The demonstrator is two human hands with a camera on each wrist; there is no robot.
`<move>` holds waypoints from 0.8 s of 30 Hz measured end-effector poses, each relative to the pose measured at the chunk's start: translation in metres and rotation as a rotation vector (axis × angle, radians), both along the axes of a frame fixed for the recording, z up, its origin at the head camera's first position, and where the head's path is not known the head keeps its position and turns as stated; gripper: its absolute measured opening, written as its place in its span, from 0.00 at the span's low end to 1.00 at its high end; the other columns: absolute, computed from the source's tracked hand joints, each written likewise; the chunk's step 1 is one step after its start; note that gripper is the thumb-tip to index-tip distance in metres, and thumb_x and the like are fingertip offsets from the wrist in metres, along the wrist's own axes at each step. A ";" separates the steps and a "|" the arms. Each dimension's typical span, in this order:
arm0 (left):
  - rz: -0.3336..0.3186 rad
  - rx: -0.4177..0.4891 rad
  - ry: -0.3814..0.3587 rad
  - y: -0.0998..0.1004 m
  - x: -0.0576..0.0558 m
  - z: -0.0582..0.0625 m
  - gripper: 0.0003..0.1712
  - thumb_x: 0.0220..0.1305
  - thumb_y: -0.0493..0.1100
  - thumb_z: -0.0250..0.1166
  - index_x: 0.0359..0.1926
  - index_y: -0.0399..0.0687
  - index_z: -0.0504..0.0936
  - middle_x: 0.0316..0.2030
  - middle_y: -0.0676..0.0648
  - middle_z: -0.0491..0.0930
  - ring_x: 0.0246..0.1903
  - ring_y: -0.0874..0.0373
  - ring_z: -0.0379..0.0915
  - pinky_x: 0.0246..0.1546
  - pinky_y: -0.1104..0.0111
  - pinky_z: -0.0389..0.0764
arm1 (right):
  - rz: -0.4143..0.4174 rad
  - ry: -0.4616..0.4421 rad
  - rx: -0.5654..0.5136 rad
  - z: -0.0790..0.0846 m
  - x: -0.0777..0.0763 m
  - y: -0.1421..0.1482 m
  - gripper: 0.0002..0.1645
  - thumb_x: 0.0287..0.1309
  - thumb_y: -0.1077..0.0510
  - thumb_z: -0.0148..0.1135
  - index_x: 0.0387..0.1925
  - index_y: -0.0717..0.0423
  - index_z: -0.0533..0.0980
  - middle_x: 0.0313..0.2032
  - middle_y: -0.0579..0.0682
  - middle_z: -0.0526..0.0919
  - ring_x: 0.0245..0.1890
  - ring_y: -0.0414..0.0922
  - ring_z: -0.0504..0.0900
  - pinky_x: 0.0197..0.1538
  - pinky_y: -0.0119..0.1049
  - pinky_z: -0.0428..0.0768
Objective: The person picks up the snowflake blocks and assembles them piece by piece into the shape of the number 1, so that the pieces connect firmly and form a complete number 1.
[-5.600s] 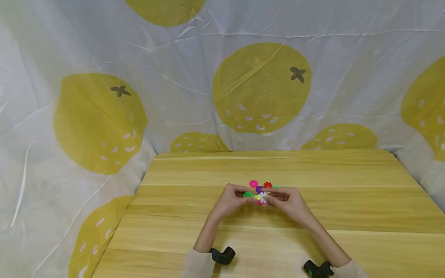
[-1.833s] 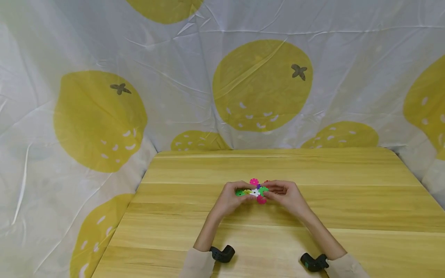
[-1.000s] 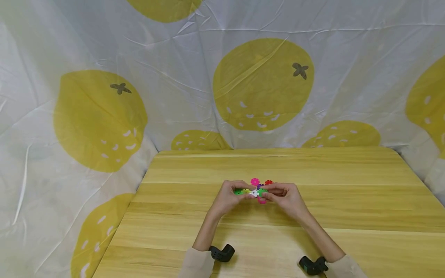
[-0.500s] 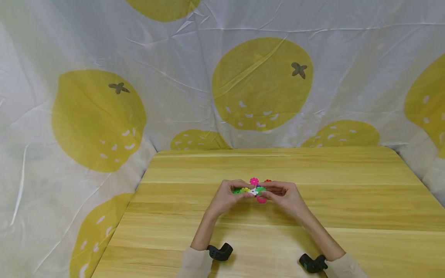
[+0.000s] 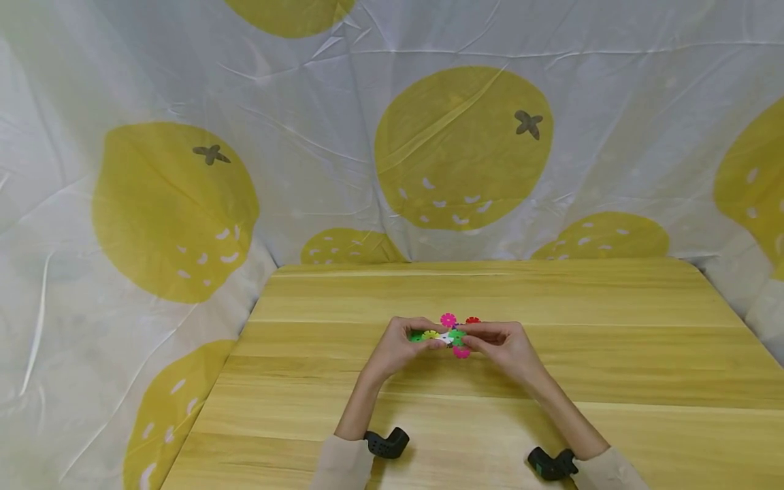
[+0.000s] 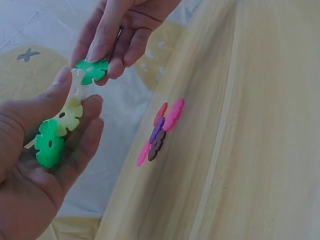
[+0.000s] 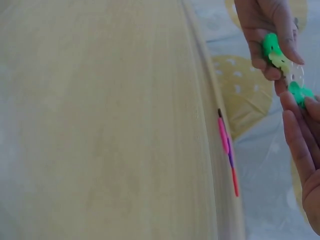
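Note:
My left hand (image 5: 395, 350) holds a short chain of notched plastic snowflake discs over the table. In the left wrist view the chain runs from a green disc (image 6: 49, 145) near the palm, through a yellow disc (image 6: 69, 117), to a white disc (image 6: 78, 85) between thumb and fingers. My right hand (image 5: 513, 350) pinches a second green disc (image 6: 94, 71) between thumb and fingers, against the white disc's outer edge. Whether its notch is fully seated cannot be seen. The right wrist view shows the same row, with the white disc (image 7: 297, 74) partly covered.
Loose discs lie close together on the wooden table (image 5: 551, 292) beyond and below the hands: pink (image 6: 174, 114), red (image 6: 160, 114), purple (image 6: 157, 130), dark brown (image 6: 157, 146) and another pink (image 6: 144, 153). A lemon-print curtain (image 5: 331, 150) hangs behind the table.
Earlier the right hand held the white disc near the yellow one; now white is on the left hand's chain and the right hand holds a green disc. Lately both hands have shifted only slightly.

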State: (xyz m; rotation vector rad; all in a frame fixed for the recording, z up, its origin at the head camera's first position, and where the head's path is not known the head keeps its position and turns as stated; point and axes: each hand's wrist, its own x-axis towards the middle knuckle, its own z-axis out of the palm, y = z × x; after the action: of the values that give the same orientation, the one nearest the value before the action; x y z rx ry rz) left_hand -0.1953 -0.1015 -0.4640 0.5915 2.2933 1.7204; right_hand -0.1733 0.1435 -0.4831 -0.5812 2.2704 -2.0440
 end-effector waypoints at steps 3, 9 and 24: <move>0.002 -0.036 0.018 0.000 0.001 0.001 0.17 0.63 0.41 0.75 0.52 0.43 0.89 0.52 0.41 0.88 0.42 0.60 0.81 0.38 0.74 0.80 | -0.028 -0.047 0.004 -0.001 -0.002 0.000 0.15 0.66 0.60 0.70 0.52 0.62 0.86 0.47 0.61 0.90 0.43 0.48 0.92 0.46 0.46 0.89; 0.014 -0.162 0.245 0.007 0.003 0.002 0.24 0.59 0.41 0.77 0.57 0.43 0.87 0.55 0.45 0.87 0.57 0.53 0.82 0.58 0.62 0.82 | -0.058 -0.121 -0.002 -0.002 -0.005 -0.001 0.17 0.67 0.61 0.69 0.54 0.65 0.83 0.45 0.59 0.91 0.42 0.52 0.92 0.47 0.49 0.88; 0.068 -0.177 0.471 0.017 0.005 -0.005 0.18 0.55 0.36 0.79 0.48 0.41 0.91 0.42 0.45 0.91 0.45 0.53 0.86 0.50 0.66 0.86 | -0.024 -0.284 -0.049 0.001 -0.005 -0.006 0.23 0.67 0.56 0.69 0.57 0.68 0.81 0.48 0.61 0.90 0.44 0.43 0.92 0.53 0.45 0.88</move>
State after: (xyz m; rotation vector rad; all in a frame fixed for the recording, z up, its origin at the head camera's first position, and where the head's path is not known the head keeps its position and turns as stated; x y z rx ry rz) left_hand -0.1908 -0.0850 -0.4686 0.9770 2.7717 1.5045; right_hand -0.1788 0.1379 -0.4823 -0.2465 2.0798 -2.0456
